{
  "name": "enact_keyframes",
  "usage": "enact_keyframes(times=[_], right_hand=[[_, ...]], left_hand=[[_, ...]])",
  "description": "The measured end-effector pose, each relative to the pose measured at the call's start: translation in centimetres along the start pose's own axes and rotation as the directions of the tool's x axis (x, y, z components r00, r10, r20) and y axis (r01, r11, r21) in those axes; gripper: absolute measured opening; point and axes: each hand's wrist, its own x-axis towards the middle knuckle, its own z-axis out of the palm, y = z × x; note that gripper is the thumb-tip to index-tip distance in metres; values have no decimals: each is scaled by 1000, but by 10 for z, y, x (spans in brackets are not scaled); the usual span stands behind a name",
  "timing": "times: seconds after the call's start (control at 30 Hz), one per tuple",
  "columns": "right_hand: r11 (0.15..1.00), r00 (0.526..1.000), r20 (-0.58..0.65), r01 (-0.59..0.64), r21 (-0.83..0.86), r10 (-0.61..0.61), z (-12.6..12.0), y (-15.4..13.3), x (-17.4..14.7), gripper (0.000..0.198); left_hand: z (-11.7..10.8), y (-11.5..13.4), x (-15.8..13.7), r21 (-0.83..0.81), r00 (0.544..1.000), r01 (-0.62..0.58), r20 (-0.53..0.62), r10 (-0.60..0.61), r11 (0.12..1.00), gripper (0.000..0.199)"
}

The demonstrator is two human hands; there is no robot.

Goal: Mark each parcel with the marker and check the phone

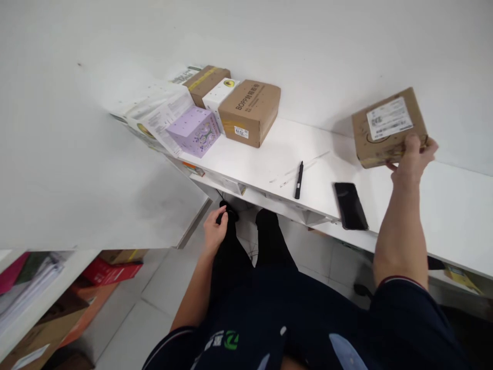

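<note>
My right hand (414, 154) grips a small brown cardboard box (360, 136) by its near right corner. The thumb presses on the face with the white shipping label (390, 118), and other fingers go behind and under. The box is tilted, above the white shelf desk (265, 164) by the wall. My left hand (215, 228) hangs in front of the desk, above my legs, loosely curled with a gap between thumb and forefinger. It holds nothing. Below the box a black phone (350, 205) lies at the desk's front edge. A black marker pen (299, 180) lies to its left.
At the desk's left end stand a large brown carton (246, 110), a white box (219, 97), a taped brown box (206, 82) and a purple box (194, 131). Printed sheets (162, 118) lean beside them. Shelves with a red box (111, 272) are at lower left.
</note>
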Motion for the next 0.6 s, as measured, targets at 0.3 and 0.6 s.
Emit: enact_keyframes(times=[0.3,0.6], right_hand=[[418,874,457,-358,835,-165,64,-134,-233,76],[811,687,722,-376,449,-82,62,-117,-310,67]], left_hand=[[5,82,-2,-420,946,-260,71,317,870,83],[4,77,5,-601,971,22,205,127,799,85]])
